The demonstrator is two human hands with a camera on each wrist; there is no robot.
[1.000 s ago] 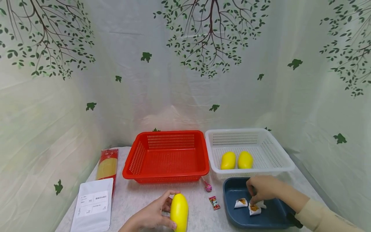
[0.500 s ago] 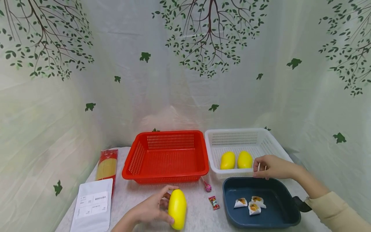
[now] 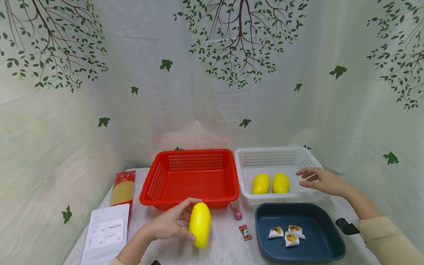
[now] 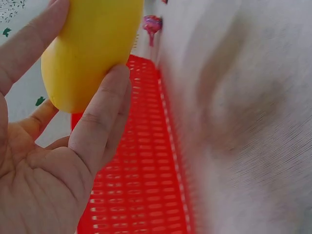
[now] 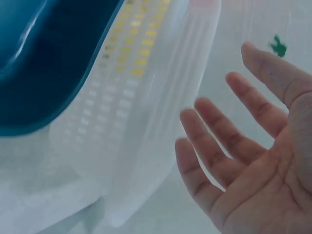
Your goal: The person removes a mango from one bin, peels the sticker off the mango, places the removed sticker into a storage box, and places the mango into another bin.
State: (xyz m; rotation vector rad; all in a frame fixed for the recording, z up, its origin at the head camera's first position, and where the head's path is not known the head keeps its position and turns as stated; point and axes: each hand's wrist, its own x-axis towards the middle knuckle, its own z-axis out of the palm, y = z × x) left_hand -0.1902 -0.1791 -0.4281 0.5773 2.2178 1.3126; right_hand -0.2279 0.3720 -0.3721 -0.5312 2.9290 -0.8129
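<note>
A yellow mango (image 3: 200, 224) is being gripped low in the middle of the frame by the left hand (image 3: 169, 223), fingers curled round it, just in front of the red basket (image 3: 192, 179). The right hand (image 3: 322, 181) is being held with fingers spread and nothing in it over the right rim of the white basket (image 3: 281, 156), where two mangoes (image 3: 271, 183) are lying. A blue tray (image 3: 318, 243) with paper cups (image 3: 286, 233) is being shown at lower right on the tabletop (image 3: 225, 246).

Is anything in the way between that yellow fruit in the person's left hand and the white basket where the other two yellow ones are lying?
Nothing visible blocks it. The left hand holds the yellow fruit in front of the red basket. The white basket lies off to the right; only a lollipop and a small candy lie low on the table between.
</note>
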